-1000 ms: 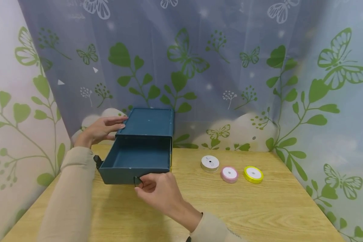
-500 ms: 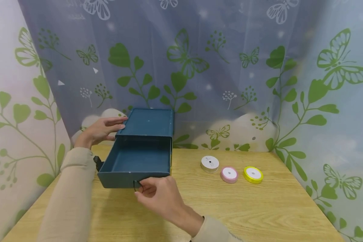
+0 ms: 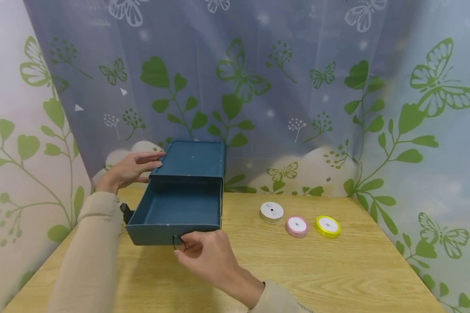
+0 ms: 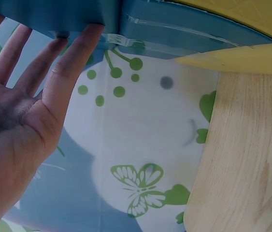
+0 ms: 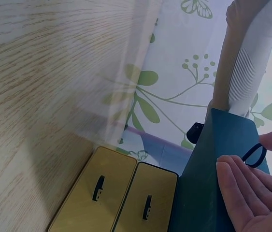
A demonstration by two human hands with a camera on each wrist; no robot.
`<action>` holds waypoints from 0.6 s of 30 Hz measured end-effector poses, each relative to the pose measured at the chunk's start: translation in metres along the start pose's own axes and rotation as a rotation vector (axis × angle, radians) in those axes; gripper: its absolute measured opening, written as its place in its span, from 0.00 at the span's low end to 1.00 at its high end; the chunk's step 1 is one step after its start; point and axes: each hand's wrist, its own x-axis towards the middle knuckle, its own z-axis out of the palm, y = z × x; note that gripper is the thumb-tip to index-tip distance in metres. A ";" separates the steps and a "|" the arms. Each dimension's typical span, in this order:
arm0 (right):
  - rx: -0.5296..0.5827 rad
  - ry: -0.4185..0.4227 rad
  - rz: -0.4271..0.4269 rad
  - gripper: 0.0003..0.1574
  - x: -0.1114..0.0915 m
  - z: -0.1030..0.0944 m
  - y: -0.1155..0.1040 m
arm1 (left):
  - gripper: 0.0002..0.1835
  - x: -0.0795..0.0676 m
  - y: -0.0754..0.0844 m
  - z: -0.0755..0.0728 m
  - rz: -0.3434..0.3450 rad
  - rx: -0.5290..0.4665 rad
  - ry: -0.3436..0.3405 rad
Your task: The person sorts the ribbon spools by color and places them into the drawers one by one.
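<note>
A small drawer cabinet (image 3: 193, 158) with a blue top stands at the back left of the table. Its blue top drawer (image 3: 150, 236) is pulled far out, and the visible inside holds nothing. At the drawer's front, my right hand (image 3: 213, 256) pinches the black loop handle (image 5: 264, 157) between thumb and fingers. My left hand (image 3: 129, 170) rests its extended fingers against the cabinet's left side. In the left wrist view those fingertips (image 4: 93, 30) meet the blue wall. Two yellow drawer fronts (image 5: 94, 188) below, each with a black handle, are pushed in.
To the right on the wooden table (image 3: 317, 269) lie three ribbon spools: a white spool (image 3: 271, 213), a pink spool (image 3: 297, 227) and a yellow spool (image 3: 328, 227). A butterfly-print curtain (image 3: 282, 108) hangs close behind the cabinet and along both sides.
The blue drawer has slid a little further out toward me, with my right hand moving along on its handle. My left hand keeps its place on the cabinet's side.
</note>
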 end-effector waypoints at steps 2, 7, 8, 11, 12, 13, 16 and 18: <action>0.004 -0.004 0.006 0.09 0.000 0.000 0.000 | 0.39 0.000 0.000 0.000 0.000 0.000 0.000; 0.013 -0.005 0.004 0.10 0.000 0.000 0.001 | 0.39 -0.001 0.002 0.002 -0.008 -0.003 0.009; 0.014 -0.006 0.001 0.10 -0.001 0.000 0.001 | 0.39 -0.002 0.002 0.002 -0.010 -0.003 0.012; 0.011 -0.009 -0.008 0.11 -0.002 -0.001 0.002 | 0.39 -0.002 0.002 0.004 -0.013 0.001 0.019; 0.010 -0.010 -0.012 0.12 -0.002 -0.002 0.003 | 0.39 -0.002 0.002 0.004 -0.014 0.002 0.022; 0.013 -0.013 -0.013 0.12 -0.003 -0.003 0.003 | 0.39 -0.002 0.002 0.005 -0.014 0.002 0.025; 0.035 -0.023 -0.014 0.13 -0.006 -0.008 0.004 | 0.38 -0.003 0.002 0.006 -0.013 0.002 0.035; 0.058 -0.031 -0.013 0.13 -0.009 -0.013 0.005 | 0.38 -0.004 0.002 0.006 -0.014 0.003 0.040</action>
